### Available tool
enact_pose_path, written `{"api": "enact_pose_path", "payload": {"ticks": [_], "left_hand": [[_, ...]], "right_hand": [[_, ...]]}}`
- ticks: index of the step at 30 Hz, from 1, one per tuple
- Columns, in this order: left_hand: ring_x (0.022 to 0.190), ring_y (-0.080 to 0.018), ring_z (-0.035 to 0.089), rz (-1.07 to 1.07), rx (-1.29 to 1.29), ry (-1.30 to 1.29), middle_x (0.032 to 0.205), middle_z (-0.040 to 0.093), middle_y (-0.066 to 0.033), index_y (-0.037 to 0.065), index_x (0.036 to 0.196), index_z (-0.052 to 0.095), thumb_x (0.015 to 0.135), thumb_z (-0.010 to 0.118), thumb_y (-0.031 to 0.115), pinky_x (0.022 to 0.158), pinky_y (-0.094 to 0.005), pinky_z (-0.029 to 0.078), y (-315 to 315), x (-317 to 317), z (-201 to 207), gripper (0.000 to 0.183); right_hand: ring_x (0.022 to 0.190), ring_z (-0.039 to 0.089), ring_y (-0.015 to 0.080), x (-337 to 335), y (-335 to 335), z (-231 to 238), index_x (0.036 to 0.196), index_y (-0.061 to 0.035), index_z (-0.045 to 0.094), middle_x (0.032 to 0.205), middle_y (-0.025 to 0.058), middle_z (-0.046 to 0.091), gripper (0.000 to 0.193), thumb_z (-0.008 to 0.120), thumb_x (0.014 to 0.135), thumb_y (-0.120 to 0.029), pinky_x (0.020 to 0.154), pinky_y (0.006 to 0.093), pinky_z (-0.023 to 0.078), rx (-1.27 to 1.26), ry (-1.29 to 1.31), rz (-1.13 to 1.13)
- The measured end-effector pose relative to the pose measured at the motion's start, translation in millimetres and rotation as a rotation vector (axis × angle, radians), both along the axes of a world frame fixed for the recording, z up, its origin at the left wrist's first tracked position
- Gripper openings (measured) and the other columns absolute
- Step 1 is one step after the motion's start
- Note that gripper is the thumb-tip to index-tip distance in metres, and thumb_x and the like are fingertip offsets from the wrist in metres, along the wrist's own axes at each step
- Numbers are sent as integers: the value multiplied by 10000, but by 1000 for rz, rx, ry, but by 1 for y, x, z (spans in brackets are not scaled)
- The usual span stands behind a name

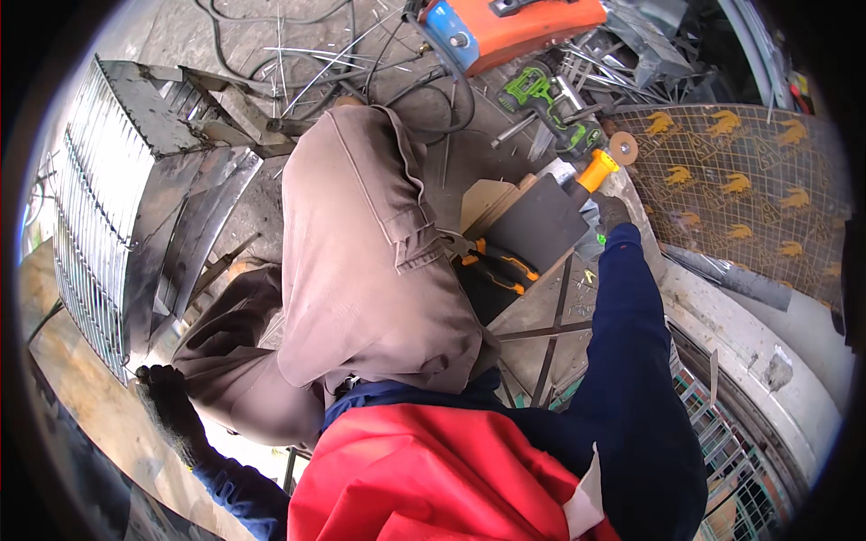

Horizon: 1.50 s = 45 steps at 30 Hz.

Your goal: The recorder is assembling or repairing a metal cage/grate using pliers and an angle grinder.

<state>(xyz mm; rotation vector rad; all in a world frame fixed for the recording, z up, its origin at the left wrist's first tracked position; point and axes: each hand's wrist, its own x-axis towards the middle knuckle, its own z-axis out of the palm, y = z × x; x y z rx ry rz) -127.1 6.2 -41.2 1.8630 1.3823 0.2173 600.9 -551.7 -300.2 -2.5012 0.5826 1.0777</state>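
My left hand (167,403), in a dark glove, has its fingers closed at the lower corner of a metal grille (95,207) of close parallel bars joined to bent sheet plates. My right hand (615,214), also gloved, is at the right beside a yellow-headed angle grinder (599,169) with a brown disc (622,148). Its fingers are mostly hidden, so whether it grips the grinder is unclear. Near my right knee lie orange-and-black pliers (505,268) and a dark flat board (532,219).
A green cordless drill (550,110) lies beyond the grinder, near an orange machine (514,27) with cables. Metal offcuts (600,68) are heaped at the back right. A patterned brown panel (735,180) lies to the right, above a pale ledge (740,338).
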Motion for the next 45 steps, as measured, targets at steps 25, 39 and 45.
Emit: {"api": "enact_pose_path", "payload": {"ticks": [25, 39, 45], "left_hand": [[1223, -183, 566, 217, -7, -64, 1323, 586, -104, -36, 1400, 471, 988, 550, -4, 1012, -318, 476, -23, 32, 24, 422], [1304, -260, 476, 320, -556, -1090, 1420, 497, -144, 12, 1482, 383, 1105, 293, 429, 1140, -417, 343, -28, 4, -21, 569], [867, -135, 518, 612, 239, -629, 1016, 561, -46, 47, 1007, 534, 1045, 503, 209, 882, -308, 439, -110, 95, 2, 169]], "right_hand": [[839, 679, 264, 35, 51, -2, 1183, -18, 597, 1026, 83, 666, 598, 863, 724, -295, 714, 408, 563, 516, -493, -532], [991, 662, 269, -21, 177, 318, 1361, -34, 488, 1181, 122, 629, 690, 662, 869, -485, 872, 458, 569, 1648, -769, -172], [1222, 553, 399, -101, 251, 347, 1535, -41, 290, 1428, 247, 459, 873, 703, 904, -480, 982, 511, 515, 2012, 238, 462]]}}
